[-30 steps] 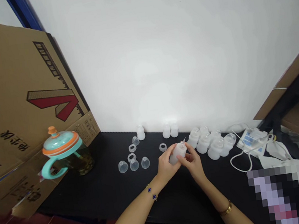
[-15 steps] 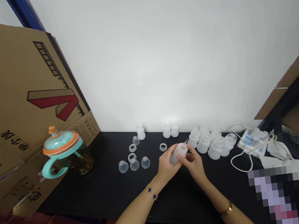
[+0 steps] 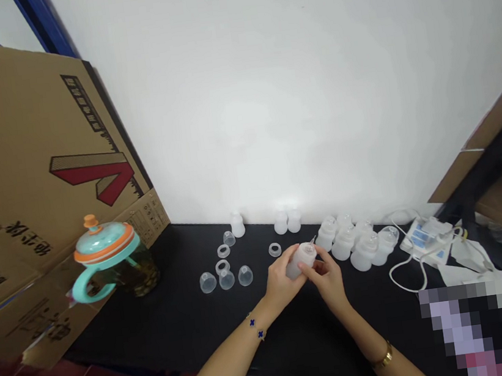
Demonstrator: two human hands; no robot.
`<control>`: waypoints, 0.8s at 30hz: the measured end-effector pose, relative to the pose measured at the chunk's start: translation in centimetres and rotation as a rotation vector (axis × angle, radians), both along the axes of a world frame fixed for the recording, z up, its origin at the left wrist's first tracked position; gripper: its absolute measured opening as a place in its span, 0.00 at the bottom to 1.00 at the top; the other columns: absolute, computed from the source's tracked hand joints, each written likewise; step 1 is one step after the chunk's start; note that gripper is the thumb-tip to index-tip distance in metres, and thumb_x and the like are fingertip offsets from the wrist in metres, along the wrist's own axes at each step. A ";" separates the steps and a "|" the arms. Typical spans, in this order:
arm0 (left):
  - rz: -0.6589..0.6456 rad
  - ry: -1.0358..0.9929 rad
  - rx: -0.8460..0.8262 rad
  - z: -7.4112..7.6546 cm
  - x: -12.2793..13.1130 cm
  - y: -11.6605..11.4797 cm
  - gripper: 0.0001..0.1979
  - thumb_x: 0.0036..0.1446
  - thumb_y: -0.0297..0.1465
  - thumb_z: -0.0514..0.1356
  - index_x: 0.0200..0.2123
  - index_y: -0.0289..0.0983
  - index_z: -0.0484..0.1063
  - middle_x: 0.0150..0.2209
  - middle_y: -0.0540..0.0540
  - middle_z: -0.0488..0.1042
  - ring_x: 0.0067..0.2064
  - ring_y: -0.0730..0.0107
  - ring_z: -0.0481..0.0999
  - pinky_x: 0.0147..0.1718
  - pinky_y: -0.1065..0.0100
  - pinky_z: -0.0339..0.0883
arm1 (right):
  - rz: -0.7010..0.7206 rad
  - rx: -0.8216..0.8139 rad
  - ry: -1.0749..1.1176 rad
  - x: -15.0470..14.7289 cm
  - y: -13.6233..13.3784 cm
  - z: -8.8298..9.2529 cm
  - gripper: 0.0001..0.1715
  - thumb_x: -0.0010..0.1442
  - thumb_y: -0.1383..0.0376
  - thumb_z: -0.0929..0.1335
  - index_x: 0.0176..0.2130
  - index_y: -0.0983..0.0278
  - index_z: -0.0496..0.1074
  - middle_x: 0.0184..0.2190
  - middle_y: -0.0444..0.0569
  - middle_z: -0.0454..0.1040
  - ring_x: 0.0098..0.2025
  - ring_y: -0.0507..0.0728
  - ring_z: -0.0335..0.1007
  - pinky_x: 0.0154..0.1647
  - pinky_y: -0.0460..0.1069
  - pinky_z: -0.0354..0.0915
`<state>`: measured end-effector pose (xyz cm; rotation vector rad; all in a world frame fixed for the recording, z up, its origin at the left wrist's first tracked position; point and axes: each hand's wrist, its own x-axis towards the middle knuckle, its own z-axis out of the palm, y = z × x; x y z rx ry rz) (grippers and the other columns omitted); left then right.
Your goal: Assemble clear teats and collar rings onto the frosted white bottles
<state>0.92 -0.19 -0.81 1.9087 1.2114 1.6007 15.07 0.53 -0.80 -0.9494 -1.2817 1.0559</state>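
Between my hands, above the black table, is a small white baby bottle (image 3: 298, 260), tilted with its top pointing up and away. My left hand (image 3: 282, 277) wraps round the bottle's body from the left. From the right, the fingers of my right hand (image 3: 325, 272) close on the bottle near its neck. A small thin clear piece shows above the right fingertips; I cannot make out what it is. Several clear dome caps (image 3: 208, 282) stand to the left, near loose white rings (image 3: 274, 249). To the right, several white bottles with clear caps (image 3: 365, 251) stand grouped.
Uncapped white bottles (image 3: 237, 225) stand along the wall. A teal and orange lidded jug (image 3: 113, 261) is at the left, before a large cardboard box (image 3: 20, 157). On the right lie a white device with cables (image 3: 424, 239) and white papers (image 3: 466, 274) on the black table (image 3: 181, 326).
The view has shifted slightly, so everything sits a little lower. Both hands keep their hold on the bottle, with hardly any movement.
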 end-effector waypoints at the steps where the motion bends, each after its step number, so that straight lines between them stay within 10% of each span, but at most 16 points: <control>1: -0.010 -0.014 -0.011 -0.1 0.0 0.0 0.23 0.57 0.31 0.64 0.57 0.41 0.69 0.53 0.45 0.78 0.51 0.62 0.80 0.52 0.62 0.75 | 0.003 -0.001 0.002 0.0 0.0 0.0 0.32 0.50 0.56 0.78 0.52 0.60 0.72 0.26 0.43 0.76 0.25 0.55 0.69 0.25 0.48 0.66; 24: -0.078 -0.100 -0.072 0.0 0.0 0.0 0.22 0.58 0.29 0.63 0.55 0.42 0.68 0.52 0.46 0.78 0.51 0.63 0.80 0.52 0.62 0.75 | 0.022 -0.007 0.048 -0.2 0.0 0.2 0.29 0.50 0.57 0.79 0.49 0.58 0.69 0.26 0.40 0.73 0.24 0.53 0.67 0.24 0.47 0.63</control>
